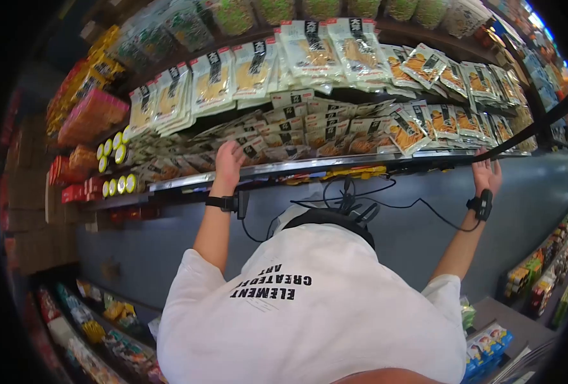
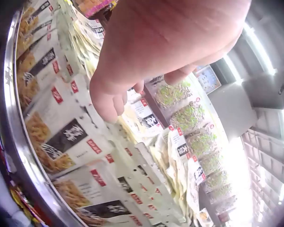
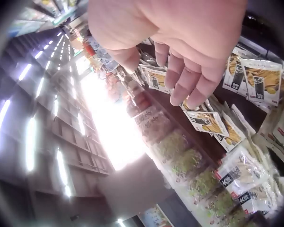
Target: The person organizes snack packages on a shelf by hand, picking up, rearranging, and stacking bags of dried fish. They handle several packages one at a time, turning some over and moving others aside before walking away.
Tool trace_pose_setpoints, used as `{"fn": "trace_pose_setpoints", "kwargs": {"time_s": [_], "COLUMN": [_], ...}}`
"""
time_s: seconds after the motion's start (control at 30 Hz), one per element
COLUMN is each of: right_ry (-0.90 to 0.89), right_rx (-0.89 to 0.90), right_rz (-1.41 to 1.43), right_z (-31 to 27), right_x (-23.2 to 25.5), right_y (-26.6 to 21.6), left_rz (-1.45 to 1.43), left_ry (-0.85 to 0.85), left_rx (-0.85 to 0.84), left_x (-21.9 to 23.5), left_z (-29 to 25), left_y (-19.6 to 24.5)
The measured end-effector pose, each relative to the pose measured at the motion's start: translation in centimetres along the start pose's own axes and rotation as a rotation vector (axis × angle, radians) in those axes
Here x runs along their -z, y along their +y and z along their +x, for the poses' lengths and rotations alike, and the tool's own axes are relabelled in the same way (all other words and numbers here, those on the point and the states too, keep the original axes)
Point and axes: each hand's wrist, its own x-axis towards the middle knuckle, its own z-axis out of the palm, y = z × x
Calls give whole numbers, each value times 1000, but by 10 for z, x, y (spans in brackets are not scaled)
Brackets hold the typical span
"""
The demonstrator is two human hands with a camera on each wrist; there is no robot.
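Note:
Rows of white snack packets (image 1: 309,54) with black labels stand on a shelf, with more packets (image 1: 405,131) in the row below. My left hand (image 1: 229,165) is at the lower row near the metal shelf edge; in the left wrist view that hand (image 2: 165,47) is over upright packets (image 2: 66,137), its fingers partly hidden. At the shelf's right part, my right hand (image 1: 487,176) has its fingers extended. The right wrist view shows the same hand (image 3: 180,47) with loosely bent fingers and nothing held, in front of orange-pictured packets (image 3: 262,82).
A metal shelf edge (image 1: 277,168) runs across below the packets. Round yellow-rimmed containers (image 1: 120,153) and pink packs (image 1: 95,115) stand at left. A black cable (image 1: 418,201) hangs between the wrists; a dark strap (image 1: 540,125) crosses at right.

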Motion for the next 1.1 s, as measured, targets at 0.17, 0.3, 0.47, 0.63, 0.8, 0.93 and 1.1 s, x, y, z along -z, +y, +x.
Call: {"fn": "trace_pose_setpoints", "kwargs": {"time_s": [0.17,0.3,0.47,0.63,0.8,0.93,1.1], "right_ry": [67,56,-58,-52,-163,-146,-227], "right_rx": [-108,-108,-227,-376,-524,-535,-593], "right_rz": [193,299,384,255,124,47,-222], "right_z": [-23,-58,-96,-135,-153,-175,-170], "right_x": [71,80,59,9,-39,-87,-127], "right_y": [59,142,244,359,476,546,611], "left_rz": [22,17,-288,-423,-393,-314,-224], "left_ry": [141,213,179,270,367,411,288], "left_rx": [107,163,231,212,140,204,150], "left_x": [69,121,197,314,424,469,469], "left_z": [-45,-62,-63,-86,-127,-139,-113], "left_y": [5,10,15,11,7,-9,-5]}}
